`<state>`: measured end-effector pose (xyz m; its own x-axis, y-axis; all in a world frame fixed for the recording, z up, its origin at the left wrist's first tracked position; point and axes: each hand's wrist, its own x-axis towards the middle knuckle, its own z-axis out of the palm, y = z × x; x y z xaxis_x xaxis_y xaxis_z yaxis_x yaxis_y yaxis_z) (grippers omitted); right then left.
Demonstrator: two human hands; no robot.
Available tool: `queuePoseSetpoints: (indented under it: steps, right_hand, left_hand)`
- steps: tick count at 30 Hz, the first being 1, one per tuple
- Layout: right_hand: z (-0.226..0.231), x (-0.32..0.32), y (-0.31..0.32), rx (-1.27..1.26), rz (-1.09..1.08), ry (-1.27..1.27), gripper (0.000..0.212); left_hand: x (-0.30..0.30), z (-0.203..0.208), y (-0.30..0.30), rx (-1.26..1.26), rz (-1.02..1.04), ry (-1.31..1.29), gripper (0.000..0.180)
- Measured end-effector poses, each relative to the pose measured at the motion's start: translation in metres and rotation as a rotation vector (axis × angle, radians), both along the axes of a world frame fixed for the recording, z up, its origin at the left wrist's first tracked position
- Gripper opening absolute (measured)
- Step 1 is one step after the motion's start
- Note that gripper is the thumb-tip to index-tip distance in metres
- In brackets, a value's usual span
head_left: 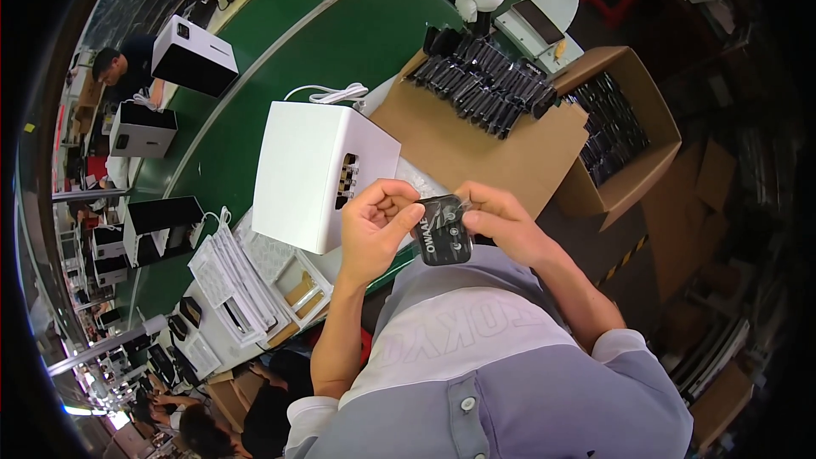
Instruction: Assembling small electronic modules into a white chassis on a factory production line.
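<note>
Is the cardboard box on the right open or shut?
Open: the box has its flaps folded out, and rows of black items show inside.

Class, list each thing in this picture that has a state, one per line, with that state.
Small black bagged item: held in both hands, off the bench.
Left hand: closed on the item.
Right hand: pinching the item.
Cardboard box: open, holding black items.
White device: standing on the green belt.

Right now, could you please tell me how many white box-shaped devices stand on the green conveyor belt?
3: one nearest the hands, two farther along; more may be hidden.
</note>
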<state>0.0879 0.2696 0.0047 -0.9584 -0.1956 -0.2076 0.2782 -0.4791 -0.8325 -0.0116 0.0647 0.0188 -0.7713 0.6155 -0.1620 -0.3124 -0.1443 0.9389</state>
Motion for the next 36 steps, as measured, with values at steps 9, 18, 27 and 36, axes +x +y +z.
queuePoseSetpoints:
  steps: [9, 18, 27, 36]
  right_hand:
    - [0.001, -0.006, -0.014, 0.217, -0.124, -0.030, 0.022]
    - [-0.007, -0.007, -0.021, 0.106, -0.312, -0.059, 0.019]
    - [-0.012, -0.011, -0.024, -0.120, -0.411, -0.130, 0.021]
    - [-0.010, -0.019, -0.028, -0.272, -0.221, -0.144, 0.028]
  left_hand:
    - [0.008, 0.011, 0.000, -0.042, 0.148, 0.106, 0.019]
    - [0.034, -0.006, -0.022, -0.190, 0.148, 0.163, 0.011]
    - [0.044, 0.006, -0.044, -0.155, 0.206, 0.013, 0.006]
    - [0.018, 0.002, -0.016, 0.172, 0.001, -0.205, 0.027]
